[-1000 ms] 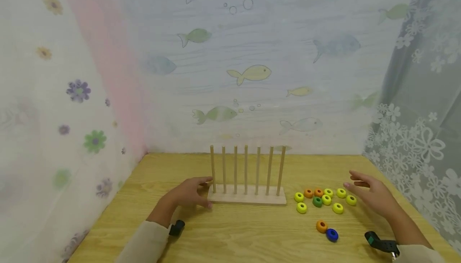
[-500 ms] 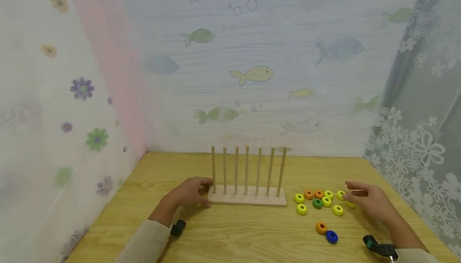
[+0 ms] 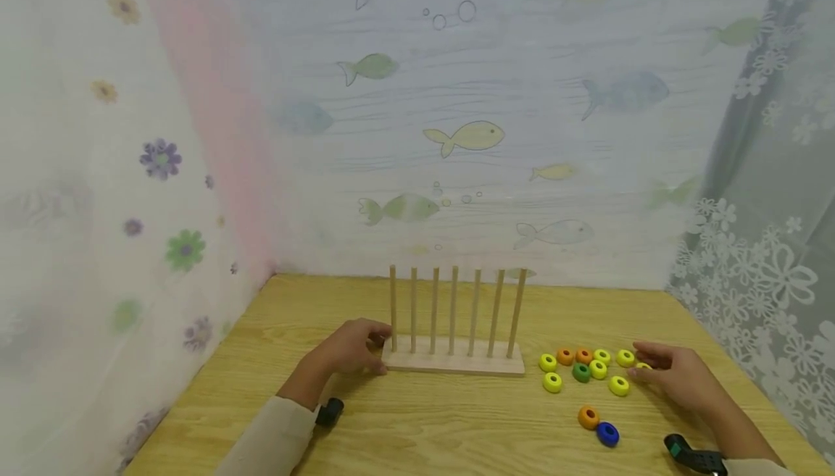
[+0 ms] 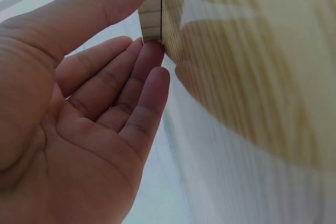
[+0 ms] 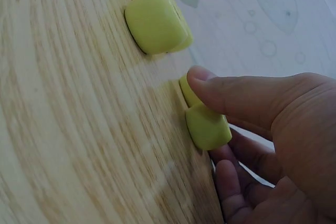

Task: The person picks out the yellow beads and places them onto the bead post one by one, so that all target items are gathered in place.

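My left hand (image 3: 352, 348) holds the left end of a wooden peg rack (image 3: 450, 365), with its thumb and fingers on either side of the base end (image 4: 151, 17) in the left wrist view. Several bare upright pegs rise from the base. At the right, my right hand (image 3: 675, 373) has its thumb and fingers around a yellow ring bead (image 5: 207, 128) at the tabletop, mostly covered in the head view. Beside this hand are another yellow bead (image 3: 625, 358) and a nearer yellow bead (image 3: 619, 386).
More yellow beads (image 3: 552, 382), two orange beads (image 3: 565, 356) and a green bead (image 3: 581, 372) lie right of the rack. Closer to me, an orange bead (image 3: 588, 417) touches a blue bead (image 3: 608, 434). A fish-patterned curtain (image 3: 470, 193) hangs behind the wooden table (image 3: 417, 425).
My right hand has lowered towards me and its thumb and fingers have come around the rightmost yellow bead. My left hand stays on the rack. The head view has shifted slightly.
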`<state>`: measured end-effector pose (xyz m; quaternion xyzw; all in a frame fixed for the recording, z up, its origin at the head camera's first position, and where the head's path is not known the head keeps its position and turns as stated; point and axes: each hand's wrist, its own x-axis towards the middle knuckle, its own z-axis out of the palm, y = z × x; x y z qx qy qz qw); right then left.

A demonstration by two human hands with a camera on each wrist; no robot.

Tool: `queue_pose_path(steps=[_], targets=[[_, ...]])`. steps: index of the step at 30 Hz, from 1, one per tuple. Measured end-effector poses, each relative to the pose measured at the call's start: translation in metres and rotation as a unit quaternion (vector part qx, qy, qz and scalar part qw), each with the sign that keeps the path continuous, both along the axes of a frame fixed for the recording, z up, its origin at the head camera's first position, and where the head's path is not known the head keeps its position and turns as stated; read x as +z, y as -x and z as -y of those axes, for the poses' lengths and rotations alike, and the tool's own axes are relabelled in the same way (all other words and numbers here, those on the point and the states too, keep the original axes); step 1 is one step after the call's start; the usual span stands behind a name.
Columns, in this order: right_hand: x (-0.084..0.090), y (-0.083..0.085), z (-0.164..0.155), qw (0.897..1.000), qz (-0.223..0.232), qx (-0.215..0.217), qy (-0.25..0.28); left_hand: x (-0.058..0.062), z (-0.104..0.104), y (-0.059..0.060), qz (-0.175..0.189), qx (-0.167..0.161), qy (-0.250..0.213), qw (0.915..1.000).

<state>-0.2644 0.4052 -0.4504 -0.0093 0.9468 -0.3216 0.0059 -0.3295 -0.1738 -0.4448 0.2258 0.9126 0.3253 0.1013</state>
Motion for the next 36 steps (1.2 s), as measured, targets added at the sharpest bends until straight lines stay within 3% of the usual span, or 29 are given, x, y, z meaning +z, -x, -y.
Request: queue_pose_path(steps=[12, 36], targets=[[0.0013, -0.0022, -0.0048, 0.999, 0.033, -0.008, -0.023, 0.0032, -0.0053, 0.0008, -0.001, 0.006, 0.015, 0.9999], [0.0038, 0.0015, 0.0020, 0.998, 0.006, -0.026, -0.063, 0.0025, -0.0003, -0.0016, 0.005, 0.014, 0.019, 0.9997]])
